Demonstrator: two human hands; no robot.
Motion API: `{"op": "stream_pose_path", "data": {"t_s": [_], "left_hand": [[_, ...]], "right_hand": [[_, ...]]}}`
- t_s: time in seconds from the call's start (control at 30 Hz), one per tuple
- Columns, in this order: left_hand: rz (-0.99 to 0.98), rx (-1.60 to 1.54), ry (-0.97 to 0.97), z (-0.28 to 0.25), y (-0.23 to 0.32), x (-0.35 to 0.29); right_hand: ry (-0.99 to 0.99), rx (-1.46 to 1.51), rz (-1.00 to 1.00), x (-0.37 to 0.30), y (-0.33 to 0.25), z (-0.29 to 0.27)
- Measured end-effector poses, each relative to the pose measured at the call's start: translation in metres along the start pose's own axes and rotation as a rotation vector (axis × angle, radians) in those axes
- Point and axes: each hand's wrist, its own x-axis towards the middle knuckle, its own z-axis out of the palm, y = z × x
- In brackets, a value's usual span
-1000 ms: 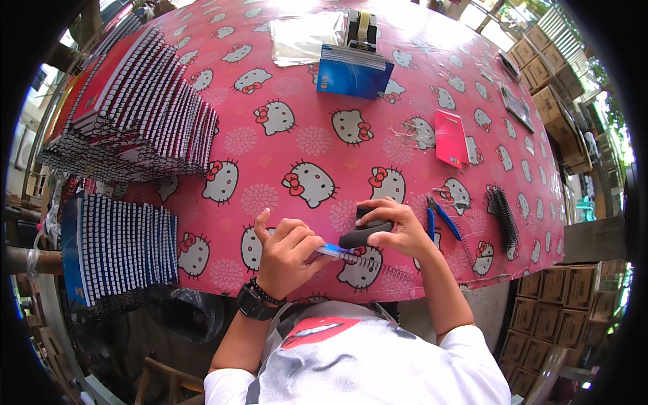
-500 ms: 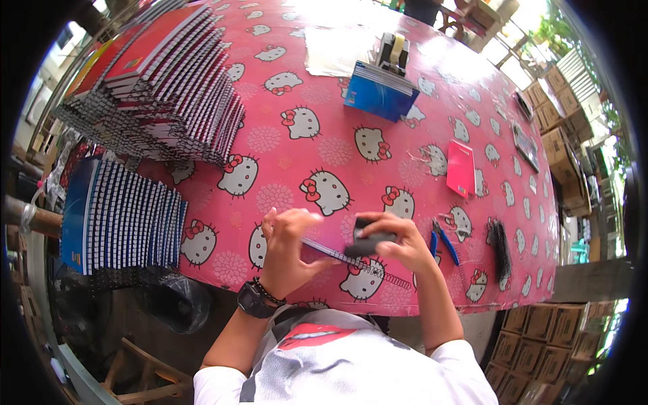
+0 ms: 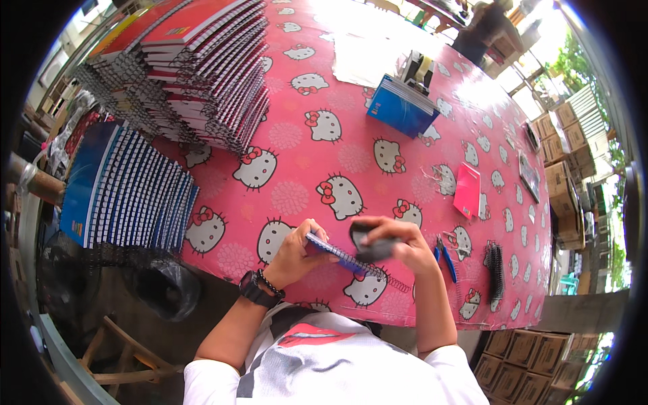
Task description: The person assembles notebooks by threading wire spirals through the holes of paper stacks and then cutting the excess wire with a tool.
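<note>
A blue notebook point(image 3: 343, 259) is pinched by my left hand point(image 3: 295, 255) near the table's front edge, its bound edge slanting down to the right. A thin spiral coil point(image 3: 393, 281) runs along that edge and sticks out past its right end. My right hand point(image 3: 408, 244) grips a dark grey block point(image 3: 370, 247), blurred by motion, just above the coil. Whether the block touches the coil I cannot tell. Blue-handled pliers point(image 3: 445, 259) lie to the right of my right hand.
Stacked red notebooks point(image 3: 209, 74) and blue notebooks point(image 3: 128, 196) stand at left. Farther back are upright blue notebooks point(image 3: 403, 111), a tape dispenser point(image 3: 420, 71) and white paper point(image 3: 368, 59). A red booklet point(image 3: 467, 191) and a bundle of black coils point(image 3: 495, 275) lie at right. Another person point(image 3: 484, 32) is beyond the table.
My left fingers have closed on the notebook, and its blue cover shows more. The right hand stays by the coil with the block. The whole view has shifted, bringing another person into sight.
</note>
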Motion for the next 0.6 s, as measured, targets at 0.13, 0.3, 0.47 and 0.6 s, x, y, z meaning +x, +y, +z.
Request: {"op": "stream_pose_path", "data": {"t_s": [0.13, 0.3, 0.47, 0.6], "left_hand": [[-0.021, -0.029, 0.007, 0.000, 0.000, 0.001], [-0.019, 0.070, 0.016, -0.001, 0.001, 0.000], [0.022, 0.089, 0.020, 0.000, -0.002, -0.001], [0.000, 0.089, 0.017, 0.002, 0.001, -0.001]], "right_hand": [[0.079, -0.422, 0.121, 0.013, -0.010, 0.007], [-0.162, -0.027, -0.035, 0.018, -0.019, 0.012], [-0.106, 0.055, -0.077, 0.020, -0.012, 0.013], [0.115, -0.425, -0.013, 0.019, 0.001, 0.013]]}}
